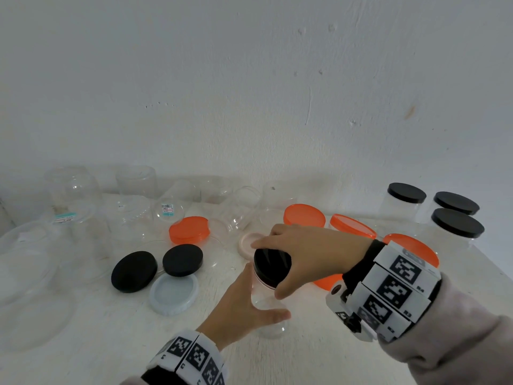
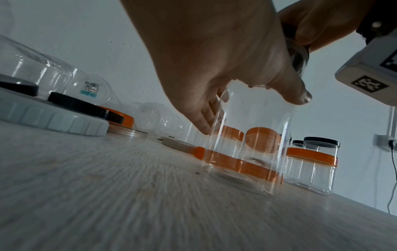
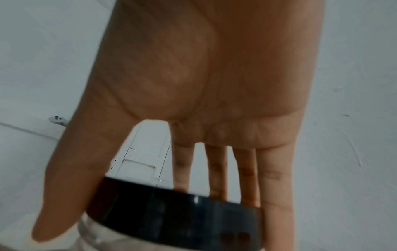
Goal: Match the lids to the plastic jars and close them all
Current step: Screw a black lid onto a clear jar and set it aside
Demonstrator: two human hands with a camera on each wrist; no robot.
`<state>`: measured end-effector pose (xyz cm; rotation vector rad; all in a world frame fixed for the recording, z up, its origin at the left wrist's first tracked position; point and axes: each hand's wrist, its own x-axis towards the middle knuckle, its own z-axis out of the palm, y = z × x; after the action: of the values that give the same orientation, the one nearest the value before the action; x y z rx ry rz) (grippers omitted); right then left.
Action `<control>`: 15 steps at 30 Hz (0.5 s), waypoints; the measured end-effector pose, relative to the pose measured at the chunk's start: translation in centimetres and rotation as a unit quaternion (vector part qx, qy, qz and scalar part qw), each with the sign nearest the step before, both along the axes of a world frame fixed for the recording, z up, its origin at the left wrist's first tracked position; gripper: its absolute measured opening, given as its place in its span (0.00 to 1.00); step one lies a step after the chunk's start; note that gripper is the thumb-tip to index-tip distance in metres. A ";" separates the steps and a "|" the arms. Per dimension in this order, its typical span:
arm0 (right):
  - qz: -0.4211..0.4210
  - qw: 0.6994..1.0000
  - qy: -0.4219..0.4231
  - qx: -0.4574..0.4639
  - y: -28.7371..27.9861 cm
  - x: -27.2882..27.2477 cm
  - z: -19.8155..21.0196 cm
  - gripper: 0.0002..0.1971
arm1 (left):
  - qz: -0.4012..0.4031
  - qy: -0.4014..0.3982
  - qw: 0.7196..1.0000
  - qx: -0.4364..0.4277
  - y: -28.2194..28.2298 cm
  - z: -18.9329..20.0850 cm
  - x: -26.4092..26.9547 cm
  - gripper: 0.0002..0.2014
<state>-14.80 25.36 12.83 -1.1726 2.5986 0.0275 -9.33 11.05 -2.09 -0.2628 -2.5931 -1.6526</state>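
The tabletop (image 1: pixel 319 351) carries everything, and its far edge along the wall (image 1: pixel 249 79) is where the work splits. Toward the far left corner lie the open jars (image 1: pixel 75 195), clear, lidless, several tipped on their sides. Toward the far right corner stand three black-lidded jars (image 1: pixel 455 232), already closed, with orange-lidded jars (image 2: pixel 311 163) closed beside them, as the left wrist view shows. Loose in the middle of the tabletop lie orange lids (image 1: pixel 189 229), two black lids (image 1: pixel 134 268), a grey lid (image 1: pixel 174 293) and a pale pink lid (image 1: pixel 248 243).

Near the front edge stands the jar (image 2: pixel 247 135) in hand, upright on the tabletop. The left hand (image 1: pixel 244 304) wraps its clear wall, fingers curled behind and thumb in front. The right hand (image 1: pixel 311 254) comes over the top, its fingers (image 3: pixel 247 169) spread and, with the thumb, clamped on the rim of the black cap (image 1: pixel 272 263), which sits on the jar's mouth. Whether the cap is fully screwed home I cannot tell.

My judgement: the task is under halfway. The right-hand group is done; this jar is being closed; the left-hand jars and loose lids remain to be matched.
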 end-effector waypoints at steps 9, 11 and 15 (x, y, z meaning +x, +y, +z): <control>-0.074 0.991 0.107 -0.005 -0.8 0.4 -1.6 0.32 | -0.007 -0.011 1.000 0.016 0.0 -0.3 -0.1 0.45; -0.082 0.991 0.107 -0.005 -0.9 0.6 -1.9 0.31 | -0.009 -0.013 1.000 0.022 0.0 -0.2 -0.1 0.44; -0.040 0.999 0.002 -0.021 -0.3 0.4 -1.4 0.37 | -0.006 -0.009 1.000 0.015 0.1 0.0 0.1 0.42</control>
<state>-14.43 25.06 11.46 -1.0837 2.6589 -0.0420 -9.26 11.15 -2.11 -0.2639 -2.5819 -1.7034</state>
